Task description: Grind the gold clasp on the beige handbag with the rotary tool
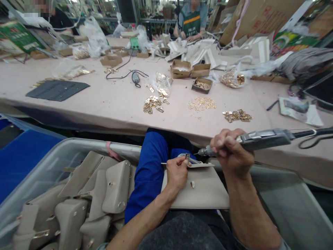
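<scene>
Here, by a littered table (117,100), left grip (177,173) holds a plate (187,158), right grip (234,152) a driver (269,138).

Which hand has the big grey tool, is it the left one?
No, the right hand grips the tool, while the left hand holds a small metal plate.

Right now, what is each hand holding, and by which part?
The right hand grips the power tool around its front, just behind the chuck. The left hand appears to pinch a small metal plate near its lower end.
</scene>
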`<state>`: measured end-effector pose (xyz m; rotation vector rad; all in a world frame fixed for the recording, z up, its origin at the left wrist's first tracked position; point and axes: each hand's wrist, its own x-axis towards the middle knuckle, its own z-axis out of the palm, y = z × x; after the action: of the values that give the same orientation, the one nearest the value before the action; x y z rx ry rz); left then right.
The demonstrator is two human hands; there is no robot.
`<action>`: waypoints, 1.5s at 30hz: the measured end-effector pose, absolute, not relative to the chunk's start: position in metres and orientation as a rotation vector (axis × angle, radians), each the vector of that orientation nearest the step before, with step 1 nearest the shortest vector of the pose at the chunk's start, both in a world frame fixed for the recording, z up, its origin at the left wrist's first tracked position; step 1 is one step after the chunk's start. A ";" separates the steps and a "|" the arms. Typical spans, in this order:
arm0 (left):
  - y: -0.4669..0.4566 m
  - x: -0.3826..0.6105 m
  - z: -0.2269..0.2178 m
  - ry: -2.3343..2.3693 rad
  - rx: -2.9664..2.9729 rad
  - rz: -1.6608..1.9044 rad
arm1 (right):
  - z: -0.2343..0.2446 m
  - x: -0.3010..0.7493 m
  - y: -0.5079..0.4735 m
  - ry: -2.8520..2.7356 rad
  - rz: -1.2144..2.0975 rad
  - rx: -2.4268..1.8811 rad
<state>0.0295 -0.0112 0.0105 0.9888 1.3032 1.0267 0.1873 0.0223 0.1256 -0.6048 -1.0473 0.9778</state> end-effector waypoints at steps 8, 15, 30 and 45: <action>-0.015 0.040 0.019 1.591 1.646 1.002 | 0.122 0.201 0.023 -0.873 0.951 -0.608; -0.015 0.058 0.011 1.645 1.858 0.930 | 0.118 0.202 0.019 -0.844 0.926 -0.614; 0.022 0.053 0.002 1.265 0.937 0.872 | 0.106 0.241 0.031 -0.657 0.872 -0.714; 0.031 0.053 0.007 1.270 0.563 1.013 | 0.118 0.246 0.071 -0.523 0.936 -0.684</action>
<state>0.0528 0.0307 0.0068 0.5632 1.2696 1.0126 0.2462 0.0705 0.1181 -0.6837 -0.5235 0.9356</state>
